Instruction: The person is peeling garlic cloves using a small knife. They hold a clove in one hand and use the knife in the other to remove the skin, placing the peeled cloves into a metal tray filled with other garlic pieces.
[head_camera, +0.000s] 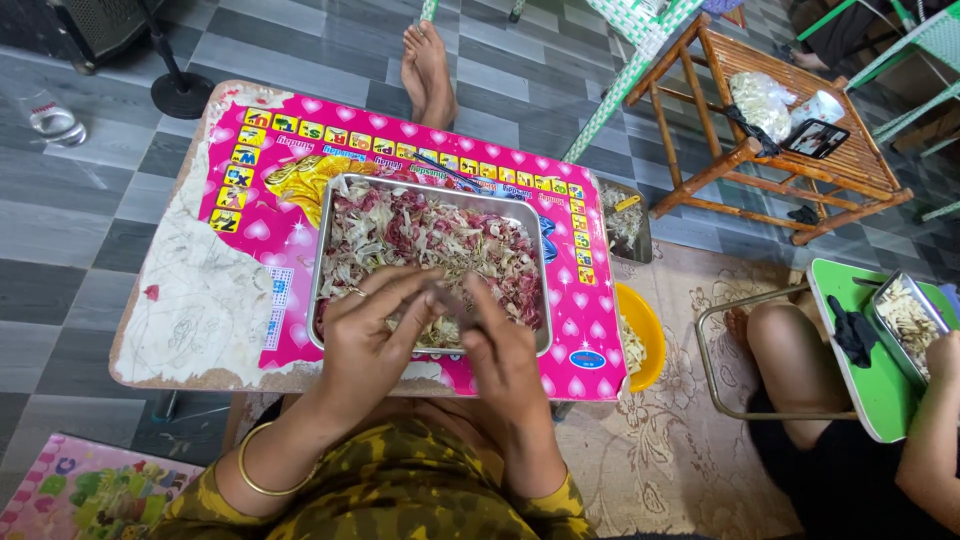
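Observation:
A square metal tray (330, 210) sits on a small pink table (300, 150), heaped with pale and reddish-purple peels and small bulbs (430, 235). My left hand (370, 335) and my right hand (500, 350) meet over the tray's near edge, fingertips pinched together on a small piece from the heap; what exactly they pinch is hidden by the fingers. A gold bangle (262, 470) circles my left wrist.
A yellow bowl (645, 335) and a second metal tray (625, 220) lie right of the table. Someone's bare feet (428, 65) rest beyond it. Another person (840, 440) sits at right with a tray (910, 320) on a green table. A wooden bench (780, 120) stands behind.

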